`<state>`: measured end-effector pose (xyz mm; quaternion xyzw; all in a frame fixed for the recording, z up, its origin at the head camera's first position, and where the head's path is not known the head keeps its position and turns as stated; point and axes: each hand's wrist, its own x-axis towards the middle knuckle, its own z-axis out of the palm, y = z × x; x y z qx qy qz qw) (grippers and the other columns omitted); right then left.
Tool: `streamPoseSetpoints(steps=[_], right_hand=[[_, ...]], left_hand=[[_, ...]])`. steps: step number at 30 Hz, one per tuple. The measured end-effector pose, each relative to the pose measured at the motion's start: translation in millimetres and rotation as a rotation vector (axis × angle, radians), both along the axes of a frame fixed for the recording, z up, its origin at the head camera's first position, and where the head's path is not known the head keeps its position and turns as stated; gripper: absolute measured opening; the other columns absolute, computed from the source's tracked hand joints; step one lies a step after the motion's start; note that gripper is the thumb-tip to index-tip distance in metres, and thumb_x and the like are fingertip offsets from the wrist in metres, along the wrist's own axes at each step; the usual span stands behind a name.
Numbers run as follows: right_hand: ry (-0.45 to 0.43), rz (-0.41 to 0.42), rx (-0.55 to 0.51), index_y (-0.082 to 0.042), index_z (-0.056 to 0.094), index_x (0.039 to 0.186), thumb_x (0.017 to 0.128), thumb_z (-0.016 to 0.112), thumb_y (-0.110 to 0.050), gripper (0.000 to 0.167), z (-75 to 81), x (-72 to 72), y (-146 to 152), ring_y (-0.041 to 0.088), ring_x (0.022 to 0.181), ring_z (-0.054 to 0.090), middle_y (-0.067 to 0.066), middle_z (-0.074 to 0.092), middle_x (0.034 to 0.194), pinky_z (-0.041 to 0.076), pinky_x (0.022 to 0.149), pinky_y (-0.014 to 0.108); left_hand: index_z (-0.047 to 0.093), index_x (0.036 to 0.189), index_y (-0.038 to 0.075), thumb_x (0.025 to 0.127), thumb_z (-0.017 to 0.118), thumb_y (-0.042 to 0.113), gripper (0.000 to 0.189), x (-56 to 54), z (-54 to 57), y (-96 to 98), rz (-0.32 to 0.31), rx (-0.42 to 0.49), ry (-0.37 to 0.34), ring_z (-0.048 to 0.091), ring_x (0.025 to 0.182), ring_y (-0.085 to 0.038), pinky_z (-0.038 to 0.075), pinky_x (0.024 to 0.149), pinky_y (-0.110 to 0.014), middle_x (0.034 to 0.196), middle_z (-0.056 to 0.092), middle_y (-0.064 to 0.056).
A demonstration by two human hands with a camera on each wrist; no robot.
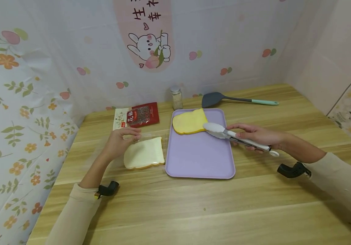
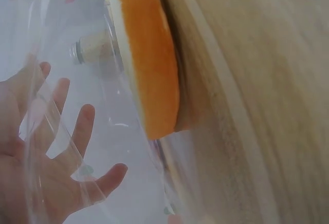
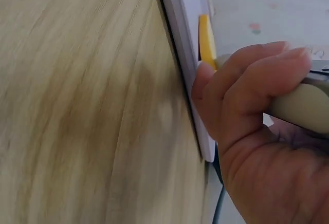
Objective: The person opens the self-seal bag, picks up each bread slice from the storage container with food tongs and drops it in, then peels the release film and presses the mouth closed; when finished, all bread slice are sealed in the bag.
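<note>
In the head view, my right hand (image 1: pixel 253 136) grips white-tipped tongs (image 1: pixel 215 128) by their handles. The tong tips lie over the purple tray (image 1: pixel 200 160), right at the corner of a yellow bread slice (image 1: pixel 190 121). In the right wrist view, curled fingers (image 3: pixel 262 80) wrap the pale handle (image 3: pixel 303 106). My left hand (image 1: pixel 123 141) hovers at the upper left of a white bread slice (image 1: pixel 144 153) lying on clear plastic. In the left wrist view its fingers are spread and loosely bent behind clear film (image 2: pixel 38 147), beside the slice's orange crust (image 2: pixel 151 59).
Behind the white slice lies a red spice packet (image 1: pixel 144 114). A small lidded jar (image 1: pixel 176 97) stands behind the tray, with a dark spatula (image 1: pixel 213 99) with a mint handle to its right. All rest on a wooden table (image 1: pixel 169 211) backed by a patterned cloth (image 1: pixel 101 51).
</note>
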<state>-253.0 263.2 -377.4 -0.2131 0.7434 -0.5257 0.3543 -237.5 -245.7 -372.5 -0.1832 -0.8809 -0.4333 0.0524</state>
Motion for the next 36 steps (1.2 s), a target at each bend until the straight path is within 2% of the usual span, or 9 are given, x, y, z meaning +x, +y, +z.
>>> streamPoseSetpoints(steps=[8,15,18,20,25,27,32,34,36], right_hand=[[0.023,0.027,-0.007,-0.016,0.031,0.154,0.108,0.042,-0.03,0.049,-2.6,-2.4,4.0,0.01,0.054,0.045,0.031,0.046,0.116,0.041,0.04,0.023],[0.064,0.005,0.017,-0.015,0.037,0.152,0.108,0.044,-0.029,0.046,-1.3,0.2,4.1,0.011,0.051,0.044,0.03,0.047,0.111,0.042,0.04,0.024],[0.099,-0.007,0.028,-0.017,0.04,0.151,0.108,0.044,-0.029,0.045,0.1,4.5,3.5,0.013,0.05,0.045,0.027,0.047,0.099,0.043,0.039,0.026],[0.122,-0.011,0.036,-0.018,0.041,0.15,0.108,0.044,-0.028,0.044,1.9,10.0,2.8,0.014,0.05,0.045,0.023,0.047,0.09,0.042,0.038,0.027],[0.135,-0.012,-0.005,-0.015,0.041,0.15,0.108,0.044,-0.024,0.043,4.8,28.8,0.6,0.015,0.05,0.045,0.022,0.044,0.086,0.044,0.038,0.029],[0.134,-0.011,-0.034,-0.014,0.041,0.15,0.108,0.044,-0.022,0.043,5.6,36.7,0.2,0.013,0.051,0.045,0.025,0.044,0.089,0.045,0.039,0.028],[0.121,0.004,-0.089,-0.014,0.04,0.15,0.109,0.04,-0.018,0.041,8.5,58.0,-0.3,0.011,0.053,0.047,0.033,0.043,0.098,0.045,0.039,0.027],[0.116,0.021,-0.116,-0.013,0.039,0.15,0.109,0.038,-0.016,0.041,9.0,66.2,-1.3,0.01,0.053,0.047,0.035,0.042,0.098,0.044,0.037,0.027],[0.116,0.044,-0.146,-0.012,0.038,0.151,0.109,0.036,-0.013,0.041,8.7,73.1,-3.3,0.01,0.052,0.046,0.032,0.043,0.092,0.044,0.035,0.028]], left_hand=[[0.076,0.099,-0.002,0.089,0.073,0.01,0.015,-1.0,-1.7,0.1,-0.008,0.012,0.012,0.06,0.119,-0.033,0.042,0.105,-0.052,0.117,0.07,-0.016],[0.076,0.102,-0.002,0.091,0.072,0.011,0.017,-0.2,-1.8,-2.2,-0.007,0.006,0.012,0.058,0.12,-0.034,0.04,0.105,-0.053,0.117,0.07,-0.017],[0.075,0.104,-0.004,0.091,0.072,0.01,0.019,2.2,-0.5,-2.7,-0.005,0.001,0.015,0.059,0.119,-0.035,0.042,0.104,-0.055,0.117,0.069,-0.018],[0.074,0.103,-0.008,0.092,0.07,0.007,0.019,9.0,8.8,2.6,-0.006,0.001,0.012,0.059,0.118,-0.038,0.042,0.103,-0.056,0.116,0.069,-0.022],[0.073,0.103,-0.009,0.092,0.07,0.005,0.018,7.2,9.5,3.2,-0.01,0.014,0.009,0.058,0.119,-0.039,0.041,0.103,-0.057,0.117,0.068,-0.023],[0.074,0.103,-0.006,0.092,0.071,0.008,0.018,0.3,1.7,-1.8,-0.008,0.012,0.014,0.058,0.12,-0.036,0.04,0.105,-0.056,0.118,0.069,-0.019],[0.076,0.104,-0.002,0.092,0.072,0.012,0.019,-0.4,3.8,-1.8,-0.001,-0.007,0.008,0.057,0.123,-0.034,0.037,0.107,-0.056,0.12,0.069,-0.016],[0.075,0.105,-0.002,0.092,0.071,0.014,0.02,-0.4,4.1,-2.0,0.001,-0.012,-0.001,0.055,0.124,-0.035,0.037,0.107,-0.056,0.122,0.068,-0.016],[0.075,0.106,-0.002,0.093,0.071,0.015,0.022,-0.4,4.0,-2.7,0.001,-0.015,-0.009,0.054,0.125,-0.035,0.038,0.107,-0.056,0.123,0.067,-0.016]])
